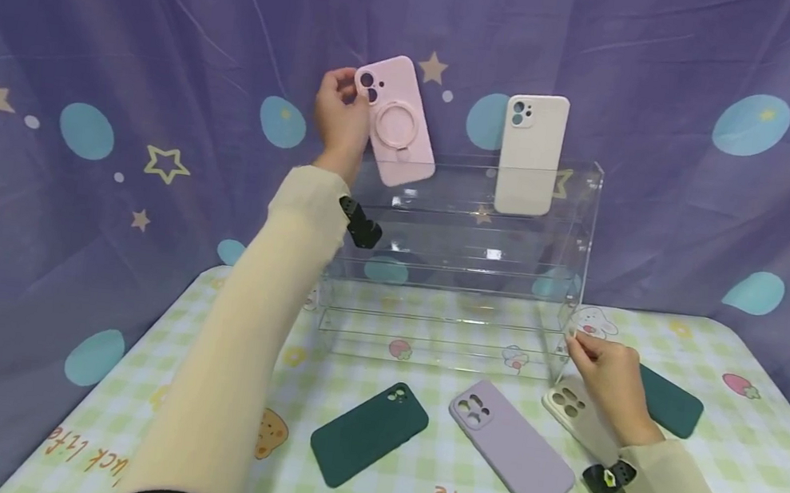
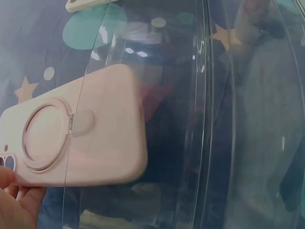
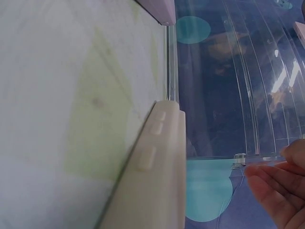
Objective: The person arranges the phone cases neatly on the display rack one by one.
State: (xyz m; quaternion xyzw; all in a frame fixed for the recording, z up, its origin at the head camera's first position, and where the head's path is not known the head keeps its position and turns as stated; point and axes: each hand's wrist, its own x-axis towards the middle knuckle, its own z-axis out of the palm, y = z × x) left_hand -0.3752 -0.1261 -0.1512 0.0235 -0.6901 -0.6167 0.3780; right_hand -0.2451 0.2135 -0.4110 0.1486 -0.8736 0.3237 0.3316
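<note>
My left hand (image 1: pixel 343 119) pinches a pink phone case (image 1: pixel 412 148) by its upper left edge. That case has a ring on its back and leans tilted at the top tier of a clear acrylic display stand (image 1: pixel 589 235). In the left wrist view, the lower part of the pink case (image 2: pixel 112 133) sits behind a clear panel. Down at the stand's lower right side, my right hand (image 1: pixel 611 378) pinches its edge between thumb and fingers. A white phone case (image 1: pixel 531 152) stands upright on the right of the top tier.
On the checked tablecloth (image 1: pixel 228 454) lie a dark green case (image 1: pixel 369 435), a lilac case (image 1: pixel 514 452) and a cream case (image 1: pixel 576 410) partly under my right forearm. Another green case (image 1: pixel 671 402) lies behind my right hand. A purple curtain (image 1: pixel 172 30) hangs behind the stand.
</note>
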